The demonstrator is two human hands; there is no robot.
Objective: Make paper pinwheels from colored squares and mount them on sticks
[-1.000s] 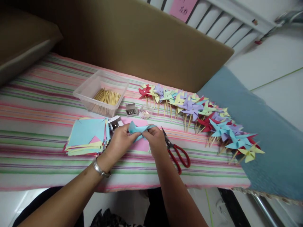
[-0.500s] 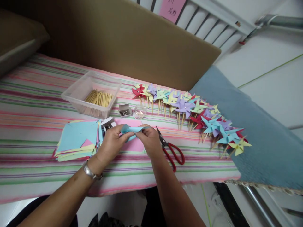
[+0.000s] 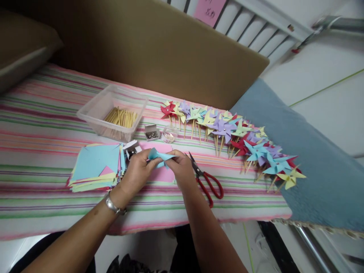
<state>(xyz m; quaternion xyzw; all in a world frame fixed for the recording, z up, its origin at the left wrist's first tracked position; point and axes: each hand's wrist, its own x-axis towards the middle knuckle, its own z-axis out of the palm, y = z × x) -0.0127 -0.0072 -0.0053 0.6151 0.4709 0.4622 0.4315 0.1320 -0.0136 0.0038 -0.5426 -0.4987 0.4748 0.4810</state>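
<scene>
While the left hand (image 3: 135, 171) and right hand (image 3: 182, 169) pinch the blue paper (image 3: 159, 156) above the surface (image 3: 159, 206), open room runs between them and its front edge; scissors (image 3: 200, 172) lie beside the right hand.

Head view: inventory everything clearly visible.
Blue paper: one, blue, centre
Pink paper: some, pink, beneath blue paper
Paper stack: one, multicoloured, left
Scissors: one, red-black, right of centre
Pinwheels: many, multicoloured, right
Plastic box: one, clear, back left
Sticks: many, tan, in plastic box
Small boxes: two, white, mid-table
Round tub: one, clear, mid-table
Striped cloth: one, multicoloured, underneath
Brown board: one, brown, back
Blue cloth: one, blue, far right
Pink note: one, pink, top
Slats: several, white, top
Pipe: one, grey, top right
Bracelet: one, silver, left wrist
Left hand: one, bare, centre
Right hand: one, bare, centre
</scene>
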